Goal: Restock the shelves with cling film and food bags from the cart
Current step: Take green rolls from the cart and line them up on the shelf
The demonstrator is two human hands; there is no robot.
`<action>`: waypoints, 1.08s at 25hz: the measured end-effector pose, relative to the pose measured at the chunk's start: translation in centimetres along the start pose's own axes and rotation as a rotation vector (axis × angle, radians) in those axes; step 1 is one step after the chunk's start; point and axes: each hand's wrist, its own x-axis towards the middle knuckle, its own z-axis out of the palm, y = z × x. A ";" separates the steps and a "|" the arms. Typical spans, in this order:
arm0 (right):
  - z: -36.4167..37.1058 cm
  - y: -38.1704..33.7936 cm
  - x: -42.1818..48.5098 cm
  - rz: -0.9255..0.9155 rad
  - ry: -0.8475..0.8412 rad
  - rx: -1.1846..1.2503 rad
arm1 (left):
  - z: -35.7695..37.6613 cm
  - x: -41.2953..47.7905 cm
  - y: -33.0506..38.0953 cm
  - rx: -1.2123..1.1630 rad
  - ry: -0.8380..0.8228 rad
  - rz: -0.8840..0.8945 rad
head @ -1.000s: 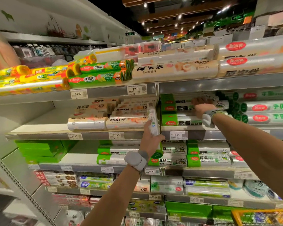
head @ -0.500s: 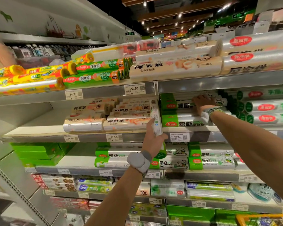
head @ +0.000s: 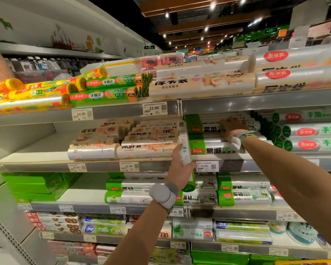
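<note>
Roll in white wrap with a green lower end stands upright at centre frame, in front of the second shelf from the top, where beige bag rolls meet green-and-white rolls. The left grip, a bare hand reaching up from the lower middle of the frame, is closed round the roll's lower half, thumb toward the beige stack. A grey band circles that wrist.

Right of centre, the right grip lies with fingers spread and straight on the stacked green-and-white rolls, palm down, holding nothing; its arm runs in from the lower right.

Price tags reading 22.90 and 10.90 sit on the shelf edge just beside the held roll. On the shelf above, yellow rolls lie at upper left, with green rolls next to them. On the shelf below, green boxes sit at left and panda-print rolls at right.
</note>
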 end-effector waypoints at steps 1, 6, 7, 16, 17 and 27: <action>-0.1 0.0 -0.1 -0.002 -0.004 0.003 | 0.1 0.1 -0.2 0.000 -0.004 0.005; -1.1 -0.7 -0.5 0.039 -0.078 -0.027 | 0.4 0.2 -0.5 -0.005 -0.023 0.013; -1.5 -1.0 -0.7 0.044 -0.066 -0.023 | 0.3 0.2 -0.5 -0.011 -0.026 0.015; -4.3 -6.2 -8.7 -0.474 0.288 0.067 | -3.6 -0.3 0.8 0.040 0.015 -0.123; -4.4 -6.8 -9.5 -0.610 0.338 0.003 | -4.0 -0.5 1.3 0.071 -0.014 -0.126; -6.1 -2.6 -11.7 -0.695 0.160 -0.062 | -6.8 -0.3 3.1 -0.103 0.030 -0.077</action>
